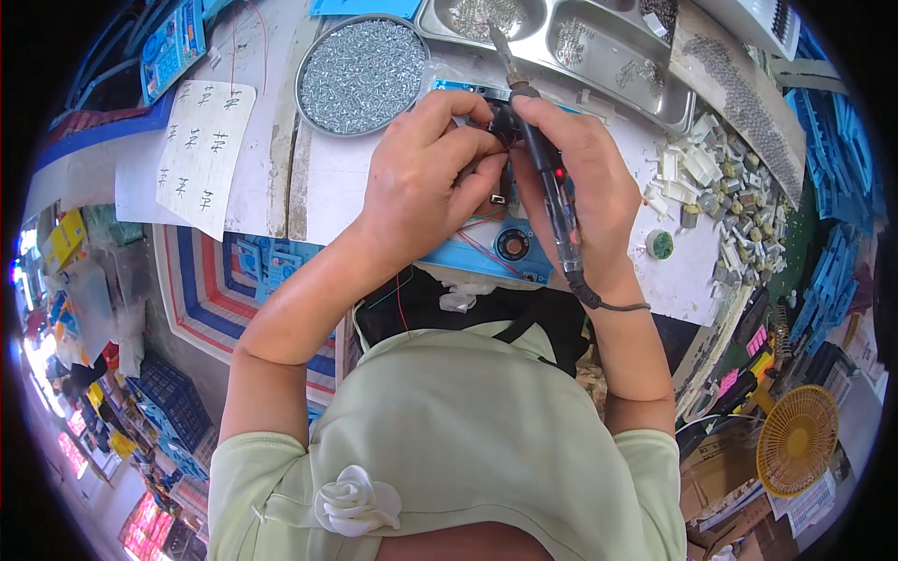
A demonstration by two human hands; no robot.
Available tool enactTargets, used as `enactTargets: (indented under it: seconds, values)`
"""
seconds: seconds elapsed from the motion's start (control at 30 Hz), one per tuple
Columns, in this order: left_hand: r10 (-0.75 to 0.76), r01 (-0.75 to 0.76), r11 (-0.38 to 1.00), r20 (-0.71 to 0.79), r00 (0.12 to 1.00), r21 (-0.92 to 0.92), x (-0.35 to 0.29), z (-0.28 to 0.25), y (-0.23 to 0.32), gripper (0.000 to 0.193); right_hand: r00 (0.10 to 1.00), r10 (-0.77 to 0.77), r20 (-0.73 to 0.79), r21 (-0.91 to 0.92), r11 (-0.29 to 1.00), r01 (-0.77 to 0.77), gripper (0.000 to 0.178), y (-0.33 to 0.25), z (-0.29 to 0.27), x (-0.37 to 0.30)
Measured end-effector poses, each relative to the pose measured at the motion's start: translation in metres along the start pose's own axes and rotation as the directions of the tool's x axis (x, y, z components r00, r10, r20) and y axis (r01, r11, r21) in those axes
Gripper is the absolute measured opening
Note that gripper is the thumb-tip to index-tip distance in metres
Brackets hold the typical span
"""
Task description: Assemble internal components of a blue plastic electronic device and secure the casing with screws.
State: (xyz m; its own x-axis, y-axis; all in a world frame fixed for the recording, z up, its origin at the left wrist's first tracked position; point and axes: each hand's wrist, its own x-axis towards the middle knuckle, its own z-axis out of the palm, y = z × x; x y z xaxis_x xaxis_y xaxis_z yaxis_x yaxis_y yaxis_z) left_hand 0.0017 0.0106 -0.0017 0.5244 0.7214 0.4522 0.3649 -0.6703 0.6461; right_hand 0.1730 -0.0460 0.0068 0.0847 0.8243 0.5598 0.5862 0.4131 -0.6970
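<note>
My right hand [599, 178] is wrapped round a soldering iron [561, 220] with a dark handle and a small red light. The iron's tip points away from me, over the steel tray. Close beside it, the fingers of my left hand [412, 182] are closed on a small black part [503, 122], which they partly cover. Under both hands lies a blue plastic casing [472, 255] with a round black piece [513, 245] and thin red wires. My hands hide much of the casing's middle.
A round pan of small metal screws [363, 75] stands at the far left. Behind my hands, a compartmented steel tray [552, 70] holds small metal parts. White and metal components [725, 187] are heaped at right, near a small green-topped round container [659, 245]. A marked paper sheet [204, 154] lies left.
</note>
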Motion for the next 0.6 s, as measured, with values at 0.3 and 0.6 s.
enactTargets:
  seconds: [0.3, 0.6]
  values:
    - [0.0, 0.0, 0.999, 0.01, 1.0, -0.047, 0.003, -0.01, 0.013, 0.02, 0.998, -0.026, -0.048, 0.077, 0.997, 0.03, 0.059, -0.005, -0.002, -0.001]
    - [0.023, -0.023, 1.0, 0.105, 0.994, -0.008, 0.006, -0.009, 0.009, 0.016, 0.989, 0.126, -0.08, 0.13, 0.985, -0.115, 0.051, -0.006, -0.005, -0.017]
